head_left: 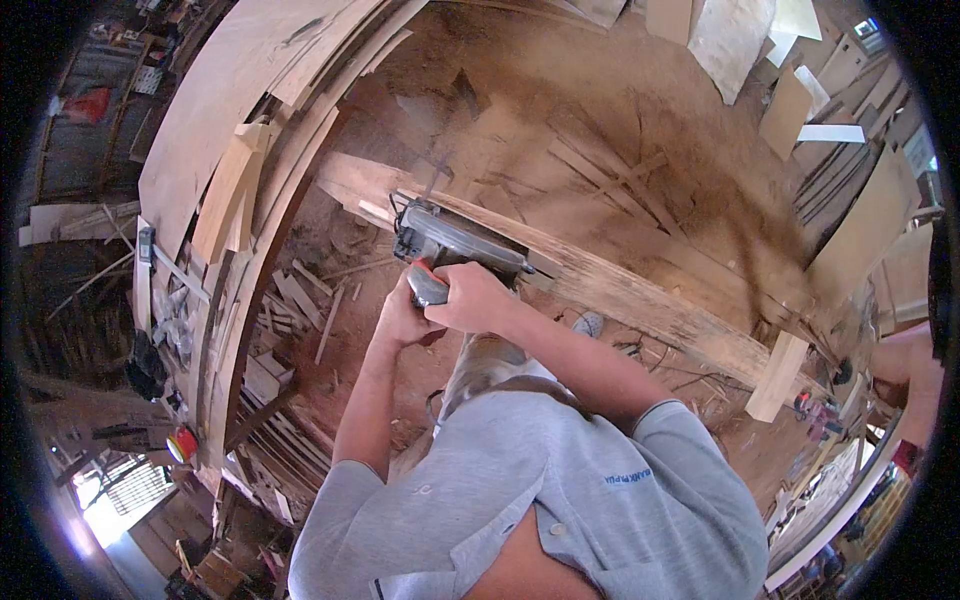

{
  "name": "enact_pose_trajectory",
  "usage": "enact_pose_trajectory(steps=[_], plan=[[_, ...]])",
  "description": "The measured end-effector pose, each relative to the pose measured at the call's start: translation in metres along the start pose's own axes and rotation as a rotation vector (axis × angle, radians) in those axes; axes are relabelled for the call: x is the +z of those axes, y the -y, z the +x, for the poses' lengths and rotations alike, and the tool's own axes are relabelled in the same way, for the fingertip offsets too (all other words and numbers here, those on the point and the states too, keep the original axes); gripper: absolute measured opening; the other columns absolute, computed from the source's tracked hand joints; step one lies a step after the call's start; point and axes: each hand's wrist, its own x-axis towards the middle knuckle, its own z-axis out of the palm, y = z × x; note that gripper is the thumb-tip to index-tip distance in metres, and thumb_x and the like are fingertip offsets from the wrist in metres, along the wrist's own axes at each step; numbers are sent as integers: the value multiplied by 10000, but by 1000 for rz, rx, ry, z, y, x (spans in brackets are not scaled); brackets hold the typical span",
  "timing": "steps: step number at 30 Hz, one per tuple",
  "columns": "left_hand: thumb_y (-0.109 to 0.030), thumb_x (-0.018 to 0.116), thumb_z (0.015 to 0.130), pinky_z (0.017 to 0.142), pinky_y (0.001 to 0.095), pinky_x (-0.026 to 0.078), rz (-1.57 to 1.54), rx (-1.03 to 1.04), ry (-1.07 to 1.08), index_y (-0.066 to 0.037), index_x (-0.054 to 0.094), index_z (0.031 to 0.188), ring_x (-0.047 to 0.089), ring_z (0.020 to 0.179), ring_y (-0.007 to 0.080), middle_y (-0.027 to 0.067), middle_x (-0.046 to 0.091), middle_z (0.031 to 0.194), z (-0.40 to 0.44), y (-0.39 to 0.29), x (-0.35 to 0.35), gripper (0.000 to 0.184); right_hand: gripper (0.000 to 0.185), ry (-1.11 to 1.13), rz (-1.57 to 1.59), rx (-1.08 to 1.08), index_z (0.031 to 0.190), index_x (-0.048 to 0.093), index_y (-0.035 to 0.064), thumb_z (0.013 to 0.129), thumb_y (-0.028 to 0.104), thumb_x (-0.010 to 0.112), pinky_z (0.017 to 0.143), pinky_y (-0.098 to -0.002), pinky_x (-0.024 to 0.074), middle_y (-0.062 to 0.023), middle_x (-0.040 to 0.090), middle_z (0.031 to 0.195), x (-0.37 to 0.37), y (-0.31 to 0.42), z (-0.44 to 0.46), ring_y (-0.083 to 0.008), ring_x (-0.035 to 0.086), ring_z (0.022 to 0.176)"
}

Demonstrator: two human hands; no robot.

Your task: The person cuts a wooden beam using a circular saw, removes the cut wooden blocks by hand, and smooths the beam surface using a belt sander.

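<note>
A dark circular saw [465,238] rests on a long wooden plank [640,300] that runs from upper left to lower right. My left hand [403,315] is closed round the left side of the saw's grey and red handle. Beside it, my right hand [472,298] grips the same handle from the right, fingers wrapped. The blade's lower part is hidden by the plank and the saw's body. Brown sawdust hangs in the air beyond the plank.
Large stacked sheets and boards [300,70] stand at the left, with a tape measure [146,246] near their edge. Wood offcuts [300,297] litter the floor. A short block [778,377] lies across the plank's right end. Loose panels [865,225] lean at the right.
</note>
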Motion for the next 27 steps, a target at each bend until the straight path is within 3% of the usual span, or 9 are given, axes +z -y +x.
enact_pose_trajectory(steps=[3,6,12,18,27], plan=[[-321,1040,648,1101,437,543,-33,76,-9,-76,467,1613,687,1340,315,167,714,1403,9,27,-7,1149,410,-8,-8,0,977,759,-8,749,332,742,835,-542,589,-314,738,904,5,6,13,-501,731,894],[-325,1041,655,1109,434,538,-14,-25,36,-63,465,1612,678,1352,293,156,709,1417,13,19,-28,1147,403,-31,35,-29,973,762,0,742,330,749,814,-541,593,-301,741,883,10,10,26,-493,737,877],[-346,1043,660,1136,436,517,-14,127,-6,-69,511,1550,660,1366,288,143,685,1444,23,66,-41,1074,403,-24,51,-22,982,748,-35,747,292,752,767,-510,573,-294,729,852,19,16,45,-482,718,811],[-281,1044,671,1055,409,540,-156,51,7,-96,586,1358,689,1207,215,70,700,1277,30,54,-59,846,404,-50,-4,-68,861,748,-33,746,355,761,797,-539,603,-308,736,852,29,20,67,-488,744,848],[-270,1053,687,1079,402,534,-117,113,-15,-91,563,1452,668,1252,196,47,695,1331,38,75,-75,926,378,-68,12,-110,881,717,-37,762,319,760,760,-518,574,-300,723,839,42,19,91,-477,728,812]])
